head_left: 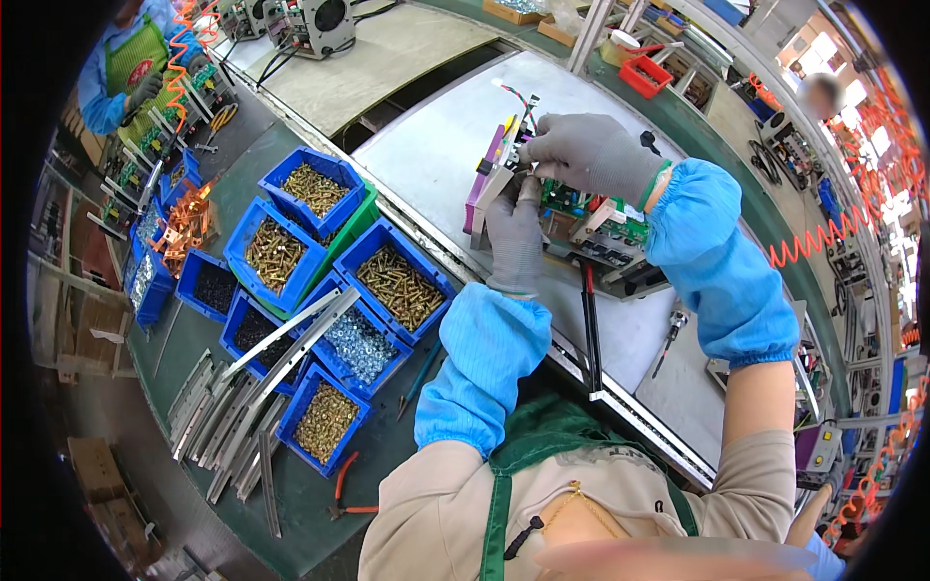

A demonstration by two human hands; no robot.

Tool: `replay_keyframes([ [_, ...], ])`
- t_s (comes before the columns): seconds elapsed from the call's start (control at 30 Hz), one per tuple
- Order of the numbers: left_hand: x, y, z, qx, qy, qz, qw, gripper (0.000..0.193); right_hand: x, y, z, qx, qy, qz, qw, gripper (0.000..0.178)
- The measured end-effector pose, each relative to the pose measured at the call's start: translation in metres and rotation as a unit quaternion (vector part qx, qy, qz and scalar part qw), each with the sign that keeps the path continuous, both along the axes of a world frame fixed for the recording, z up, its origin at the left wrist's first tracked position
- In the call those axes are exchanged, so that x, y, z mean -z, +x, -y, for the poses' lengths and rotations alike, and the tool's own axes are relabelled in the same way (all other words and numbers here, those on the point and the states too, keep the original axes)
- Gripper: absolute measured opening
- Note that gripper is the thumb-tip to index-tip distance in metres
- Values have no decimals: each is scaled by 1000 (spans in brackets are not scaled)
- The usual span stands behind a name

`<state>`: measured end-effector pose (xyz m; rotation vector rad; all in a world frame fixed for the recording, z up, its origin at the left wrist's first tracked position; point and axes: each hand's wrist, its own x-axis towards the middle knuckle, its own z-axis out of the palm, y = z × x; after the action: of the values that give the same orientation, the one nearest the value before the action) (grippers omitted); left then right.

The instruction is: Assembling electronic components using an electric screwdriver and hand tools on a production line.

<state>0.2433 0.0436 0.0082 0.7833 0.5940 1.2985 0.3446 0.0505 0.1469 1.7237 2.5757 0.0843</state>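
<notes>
An electronic unit with green circuit boards [632, 229] sits on the white work surface in front of me. Its purple-edged front panel [479, 205] faces left, and a few thin coloured wires rise from the top. My left hand [513, 237], in a grey glove, grips the panel's near side with the fingertips up by its inner face. From above, my right hand [596, 155], gloved alike, reaches over the boards. Its thumb and fingers are pressed together behind the panel's top; whatever they pinch is hidden. Black cables [589, 329] hang from the unit toward me.
Blue bins of screws [392, 283], nuts [358, 347] and small brass-coloured parts [325, 423] stand at left. Metal strips [228, 416] and red-handled pliers [341, 489] lie nearer. A screwdriver-like tool [670, 341] rests at right. A co-worker [136, 77] stands far left.
</notes>
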Motion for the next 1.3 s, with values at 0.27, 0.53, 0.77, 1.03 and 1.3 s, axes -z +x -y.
replay_keyframes([
  [0.27,-1,-6,-1,37,-3,16,999,29,4,4,-3,-13,-10,-2,1000,14],
  [0.53,1,-18,10,96,-119,188,970,30,-6,-9,-8,-3,-32,122,992,11],
  [0.77,1,-17,13,116,-136,181,967,28,-9,-16,-15,35,-79,148,985,17],
  [1.03,-5,-19,14,128,-193,208,950,26,-11,-34,-19,64,-119,238,962,20],
  [1.3,-5,-22,15,131,-171,244,946,29,-9,-45,-10,14,-110,298,948,15],
])
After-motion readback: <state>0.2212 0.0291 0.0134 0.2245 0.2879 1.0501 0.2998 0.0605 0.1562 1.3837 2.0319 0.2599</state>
